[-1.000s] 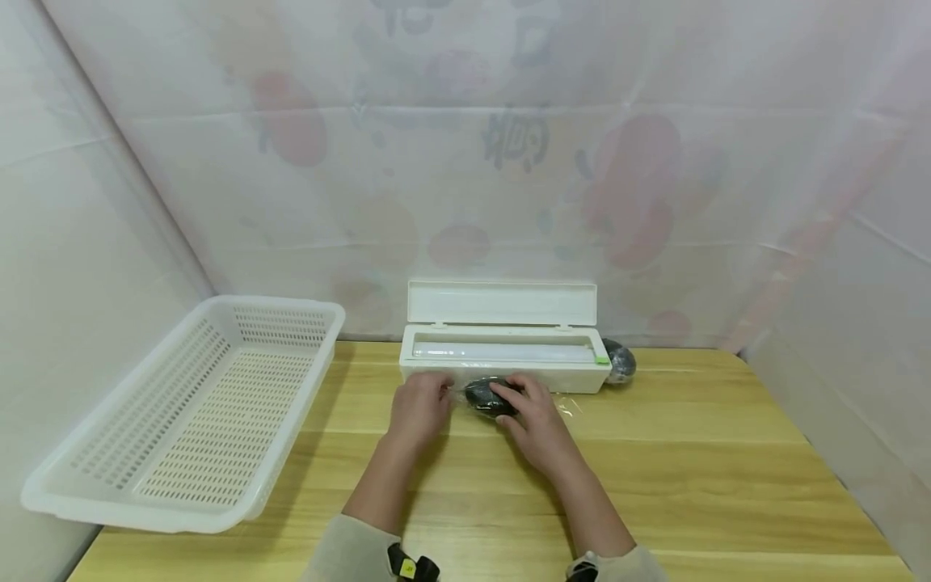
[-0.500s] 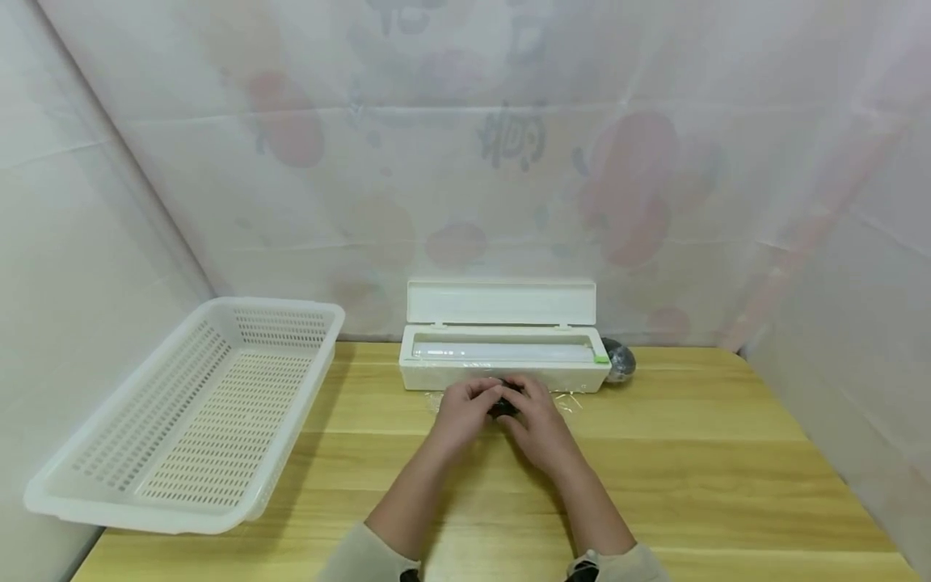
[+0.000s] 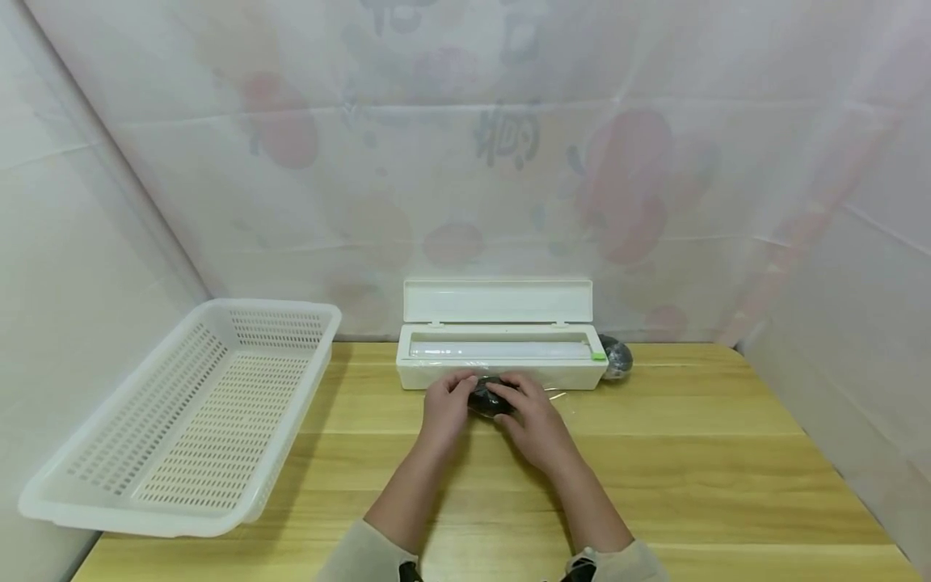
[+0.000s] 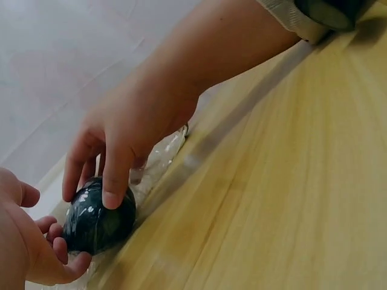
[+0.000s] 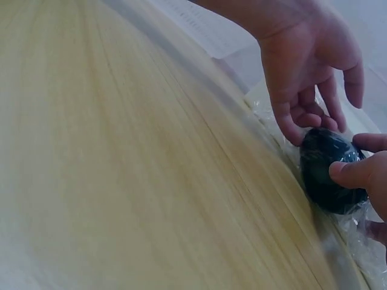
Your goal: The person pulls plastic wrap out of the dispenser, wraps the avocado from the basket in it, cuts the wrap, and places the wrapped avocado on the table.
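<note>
A dark green, glossy oval (image 3: 486,398), avocado-like and wrapped in clear cling film, lies on the table against the front of an open white cling film box (image 3: 431,378). My right hand (image 3: 537,416) grips its right end, thumb on the near side and fingers over the top. At the opposite end, my left hand (image 3: 445,408) touches the wrapped oval with loosely bent fingertips, as the right wrist view shows. Loose film (image 5: 266,112) spreads crinkled around it. The underside of the oval is hidden.
Inside the box sits a film roll (image 3: 502,349), its lid (image 3: 498,301) raised. A second film-wrapped dark item (image 3: 617,358) is partly hidden behind the box's right end. At the left stands a white slotted basket (image 3: 167,524). Fabric walls (image 3: 349,202) enclose the table.
My left hand first pinched film left of the oval, moved right over it, then drew back slightly to its left end. My right hand has kept its grip on the oval.
</note>
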`<state>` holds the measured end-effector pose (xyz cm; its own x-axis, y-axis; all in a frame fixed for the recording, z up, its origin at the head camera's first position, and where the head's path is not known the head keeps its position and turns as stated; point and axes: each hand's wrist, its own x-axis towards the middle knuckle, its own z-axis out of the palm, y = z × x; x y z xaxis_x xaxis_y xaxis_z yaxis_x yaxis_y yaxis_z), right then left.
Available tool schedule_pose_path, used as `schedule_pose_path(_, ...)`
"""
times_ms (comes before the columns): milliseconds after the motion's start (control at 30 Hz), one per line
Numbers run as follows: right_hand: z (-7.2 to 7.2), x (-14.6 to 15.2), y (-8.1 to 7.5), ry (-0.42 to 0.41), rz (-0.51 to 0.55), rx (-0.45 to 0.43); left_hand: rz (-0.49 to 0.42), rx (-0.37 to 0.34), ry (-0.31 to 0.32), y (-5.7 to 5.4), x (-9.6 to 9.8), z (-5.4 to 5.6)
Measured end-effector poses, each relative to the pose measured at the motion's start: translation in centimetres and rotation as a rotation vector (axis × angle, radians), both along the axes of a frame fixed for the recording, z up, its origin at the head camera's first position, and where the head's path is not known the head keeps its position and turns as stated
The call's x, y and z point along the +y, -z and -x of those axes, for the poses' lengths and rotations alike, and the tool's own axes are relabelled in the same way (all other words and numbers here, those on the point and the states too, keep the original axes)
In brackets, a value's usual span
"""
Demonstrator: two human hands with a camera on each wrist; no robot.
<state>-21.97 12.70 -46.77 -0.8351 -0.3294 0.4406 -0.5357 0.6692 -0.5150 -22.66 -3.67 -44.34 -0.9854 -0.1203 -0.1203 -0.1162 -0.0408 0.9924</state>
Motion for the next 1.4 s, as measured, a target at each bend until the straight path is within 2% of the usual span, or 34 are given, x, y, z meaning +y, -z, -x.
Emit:
schedule_pose_path(167,0.0,0.0,0.1,-0.008,0.008,0.009,0.027,-0.016,-0.021,0.4,-0.5,0.4)
schedule_pose_path(267,0.1,0.1,0.3,-0.010,0.007,0.009,0.133,0.030,-0.031,0.6,-0.5,0.2)
schedule_pose_path(333,0.1,0.1,0.4,-0.012,0.010,0.009,0.309,0.130,-0.033,0.6,-0.4,-0.1)
schedule_pose_path(433,0.1,0.1,0.5,-0.010,0.012,0.009,0.656,0.340,-0.047,0.7,-0.2,-0.8)
schedule_pose_path(500,0.2,0.0,0.5,-0.006,0.016,0.000,0.848,0.470,-0.034,0.7,0.0,-1.1)
schedule_pose_path(533,0.2,0.0,0.6,-0.002,0.018,-0.009,0.916,0.519,-0.014,0.8,0.0,-1.2)
schedule_pose_path(600,0.2,0.0,0.5,0.009,0.027,-0.038,0.993,0.564,0.040,0.9,0.0,-1.4)
schedule_pose_path(700,0.0,0.1,0.1,0.053,0.085,-0.132,1.047,0.585,0.097,1.2,-0.1,-1.3)
schedule_pose_path(767,-0.1,0.4,-0.5,0.096,0.172,-0.215,1.050,0.581,0.110,1.3,-0.2,-1.2)
schedule_pose_path(933,0.0,1.9,-2.1,0.222,0.555,-0.352,1.057,0.582,0.131,1.3,-0.3,-0.8)
schedule_pose_path(967,0.1,2.3,-2.4,0.230,0.616,-0.379,1.059,0.580,0.136,1.2,-0.3,-0.8)
schedule_pose_path(1033,0.1,2.9,-2.9,0.221,0.677,-0.491,1.066,0.568,0.142,1.1,-0.3,-0.7)
schedule_pose_path(1133,0.1,3.3,-3.0,0.120,0.576,-0.686,1.078,0.550,0.145,1.0,-0.3,-0.8)
schedule_pose_path(1200,0.1,3.2,-2.9,0.057,0.489,-0.761,1.085,0.551,0.145,1.0,-0.3,-0.9)
schedule_pose_path(1267,0.2,3.0,-2.6,0.041,0.446,-0.752,1.094,0.559,0.150,0.9,-0.2,-0.9)
schedule_pose_path(1400,0.3,2.5,-2.1,0.158,0.406,-0.637,1.109,0.575,0.162,0.9,-0.1,-1.0)
